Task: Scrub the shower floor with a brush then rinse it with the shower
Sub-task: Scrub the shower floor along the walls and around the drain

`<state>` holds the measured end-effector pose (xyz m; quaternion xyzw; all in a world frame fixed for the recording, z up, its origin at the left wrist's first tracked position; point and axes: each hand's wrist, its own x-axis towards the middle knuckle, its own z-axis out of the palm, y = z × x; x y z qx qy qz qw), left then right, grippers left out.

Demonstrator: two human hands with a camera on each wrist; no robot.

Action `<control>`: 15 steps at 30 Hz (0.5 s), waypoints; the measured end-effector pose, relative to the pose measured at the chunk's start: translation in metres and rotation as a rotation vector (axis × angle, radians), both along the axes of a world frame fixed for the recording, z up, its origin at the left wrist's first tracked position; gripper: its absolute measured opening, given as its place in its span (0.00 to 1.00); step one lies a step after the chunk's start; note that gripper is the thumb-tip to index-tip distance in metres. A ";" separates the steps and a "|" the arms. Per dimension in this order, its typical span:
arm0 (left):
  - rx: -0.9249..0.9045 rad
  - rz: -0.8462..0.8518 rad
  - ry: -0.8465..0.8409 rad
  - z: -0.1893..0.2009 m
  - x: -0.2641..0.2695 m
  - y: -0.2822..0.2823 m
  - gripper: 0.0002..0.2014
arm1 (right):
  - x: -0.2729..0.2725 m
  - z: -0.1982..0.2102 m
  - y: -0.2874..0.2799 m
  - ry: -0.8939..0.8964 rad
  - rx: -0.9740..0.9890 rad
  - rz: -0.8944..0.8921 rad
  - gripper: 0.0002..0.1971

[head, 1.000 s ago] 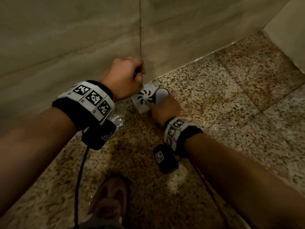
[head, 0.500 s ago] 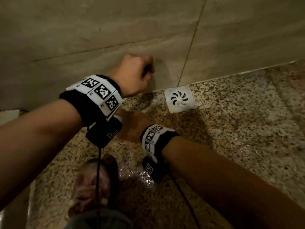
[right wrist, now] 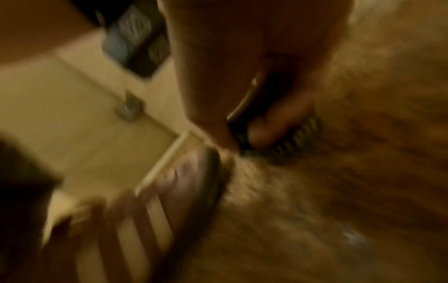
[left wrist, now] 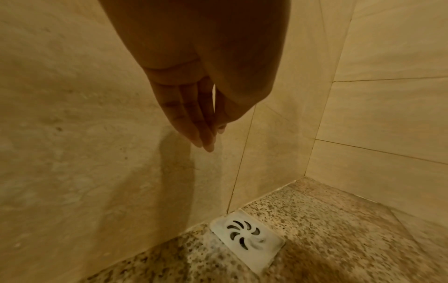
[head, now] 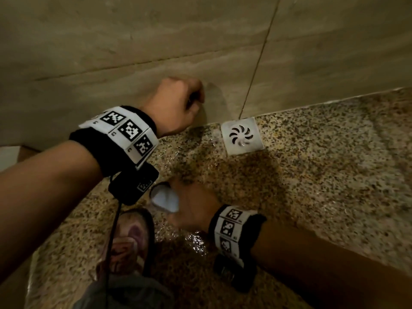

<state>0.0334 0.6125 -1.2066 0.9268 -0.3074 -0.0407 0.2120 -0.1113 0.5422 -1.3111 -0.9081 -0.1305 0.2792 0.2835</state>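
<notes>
Step in hand: scrubbing, as I judge it; the granite floor [head: 312,175] looks wet and no shower water is running in view.
Right hand: the right hand [head: 194,206] is low at the floor, its fingers curled around a scrub brush [right wrist: 286,137]. The bristles are down on the stone, just beside a sandalled foot [head: 131,237].
Brush position: near the wall [head: 156,41], apart from the white square drain cover [head: 242,136], which sits at the foot of the wall.
Left hand: the left hand [head: 176,105] is raised close to the wall and holds nothing. The head view shows it bunched like a loose fist, but the left wrist view shows the fingers [left wrist: 189,118] hanging down together, almost straight. I read it as relaxed.
Right wrist view: blurred, so fine detail of the grip is not clear.
Next move: probably more strokes over the wet patch, pressing the bristles flat. The shower head is not in view, so rinsing calls first for reaching it.
</notes>
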 end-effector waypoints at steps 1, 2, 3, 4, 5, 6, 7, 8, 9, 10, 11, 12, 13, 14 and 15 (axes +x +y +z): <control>0.005 0.004 0.006 -0.003 -0.001 -0.001 0.08 | 0.007 0.000 -0.012 -0.036 -0.019 -0.039 0.29; 0.012 0.004 0.011 -0.005 -0.002 -0.003 0.08 | 0.018 0.000 -0.028 -0.074 -0.055 -0.087 0.27; 0.015 -0.006 0.016 -0.007 -0.003 -0.007 0.08 | 0.031 -0.001 -0.049 -0.094 -0.088 -0.181 0.26; 0.013 -0.020 0.020 -0.008 -0.004 -0.010 0.09 | 0.047 0.001 -0.070 -0.111 -0.089 -0.325 0.26; 0.011 -0.033 0.023 -0.008 -0.005 -0.014 0.09 | 0.059 0.002 -0.089 -0.123 -0.092 -0.479 0.28; 0.018 -0.045 0.026 -0.006 -0.006 -0.018 0.09 | 0.067 0.006 -0.104 -0.156 -0.101 -0.590 0.30; 0.023 -0.055 0.029 -0.006 -0.008 -0.024 0.09 | 0.066 0.009 -0.113 -0.191 -0.118 -0.608 0.31; 0.029 -0.057 0.030 -0.005 -0.008 -0.027 0.09 | 0.061 0.013 -0.116 -0.206 -0.125 -0.542 0.32; 0.030 -0.065 0.029 -0.004 -0.009 -0.031 0.09 | 0.048 0.021 -0.114 -0.196 -0.107 -0.425 0.32; 0.030 -0.075 0.030 -0.004 -0.011 -0.034 0.09 | 0.031 0.023 -0.110 -0.153 -0.061 -0.293 0.32; 0.031 -0.089 0.030 -0.006 -0.014 -0.036 0.09 | 0.009 0.026 -0.104 -0.107 -0.019 -0.146 0.31; 0.034 -0.106 0.027 -0.008 -0.018 -0.039 0.09 | -0.014 0.024 -0.098 -0.072 -0.004 0.025 0.31; 0.041 -0.124 0.023 -0.011 -0.022 -0.042 0.09 | -0.035 0.024 -0.092 -0.045 -0.037 0.190 0.32; 0.050 -0.139 0.023 -0.014 -0.026 -0.045 0.09 | -0.047 0.019 -0.093 -0.036 -0.106 0.291 0.34; 0.060 -0.156 0.027 -0.017 -0.030 -0.048 0.09 | -0.046 0.014 -0.100 -0.056 -0.169 0.283 0.35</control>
